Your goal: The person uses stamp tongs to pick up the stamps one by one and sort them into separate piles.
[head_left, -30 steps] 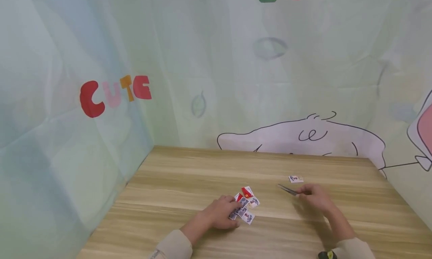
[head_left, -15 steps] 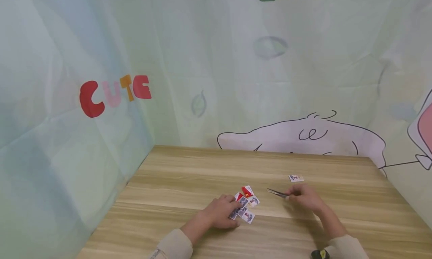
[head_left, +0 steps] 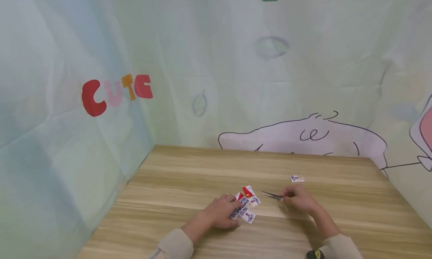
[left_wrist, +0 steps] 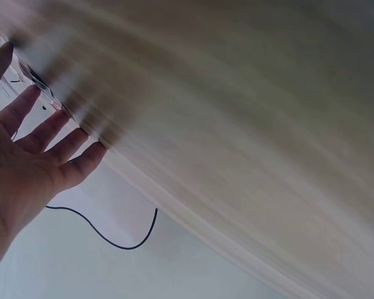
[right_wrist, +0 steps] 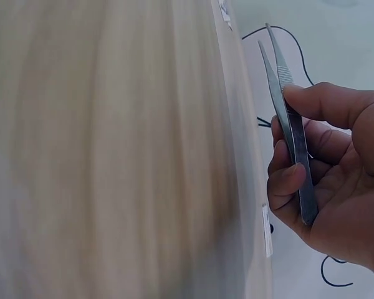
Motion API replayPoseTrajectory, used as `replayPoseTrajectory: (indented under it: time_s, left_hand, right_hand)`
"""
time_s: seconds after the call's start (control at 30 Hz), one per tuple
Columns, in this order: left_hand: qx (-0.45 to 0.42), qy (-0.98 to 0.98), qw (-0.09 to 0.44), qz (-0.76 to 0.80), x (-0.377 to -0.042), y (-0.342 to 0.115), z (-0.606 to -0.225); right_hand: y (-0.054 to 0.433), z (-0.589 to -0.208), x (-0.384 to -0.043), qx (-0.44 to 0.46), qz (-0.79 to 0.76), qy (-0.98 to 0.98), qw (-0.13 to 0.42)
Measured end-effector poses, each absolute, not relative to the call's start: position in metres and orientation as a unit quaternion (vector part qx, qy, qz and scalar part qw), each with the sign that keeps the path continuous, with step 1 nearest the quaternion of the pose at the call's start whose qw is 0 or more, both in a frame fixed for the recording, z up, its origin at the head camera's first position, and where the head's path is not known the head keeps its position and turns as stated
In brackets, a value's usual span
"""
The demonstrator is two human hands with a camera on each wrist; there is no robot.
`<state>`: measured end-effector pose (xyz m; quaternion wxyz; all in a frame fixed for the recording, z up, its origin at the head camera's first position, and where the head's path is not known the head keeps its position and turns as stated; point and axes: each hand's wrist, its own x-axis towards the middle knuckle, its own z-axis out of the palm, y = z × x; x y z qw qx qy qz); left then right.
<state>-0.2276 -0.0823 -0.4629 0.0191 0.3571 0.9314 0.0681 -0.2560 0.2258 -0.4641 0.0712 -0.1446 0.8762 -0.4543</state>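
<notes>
Tweezers [head_left: 274, 195] of slim, silvery metal hang over the middle of the counter in the head view, tips toward 10 o'clock; the right wrist view shows the two arms a little apart at the points. The right hand [head_left: 298, 199], at their 3 o'clock, pinches them between thumb and fingers. A loose heap of small, white-bordered picture cards [head_left: 243, 202] lies toward their 8 o'clock, overlapping, red-printed ones at its 12 o'clock; the tips stop just short of it. At the heap's 9 o'clock the left hand [head_left: 221, 213] has its fingers spread, fingertips down at the near cards.

To pick cleanly, I would come in low and bring one tip under a free edge; squeeze only enough to grip, since thin cards probably bend or flick away; choose an uppermost card, as a trapped one could drag its neighbours; let the left fingertips bear lightly, off whichever card is to be lifted.

A single small, pale picture card [head_left: 296, 178] lies at the tweezers' 2 o'clock, well apart from the heap; the pale, wood-grained counter [head_left: 189, 169] runs back to a pale green printed cloth backdrop [head_left: 229, 71] at 12 o'clock.
</notes>
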Motion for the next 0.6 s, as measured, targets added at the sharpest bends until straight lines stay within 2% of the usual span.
replayPoseTrajectory:
  time_s: [0.6]
  left_hand:
    - [0.349, 0.934, 0.031, 0.072, -0.225, -0.081, -0.46]
  right_hand:
    - [0.203, -0.47, -0.263, -0.202, -0.464, 0.859, 0.082]
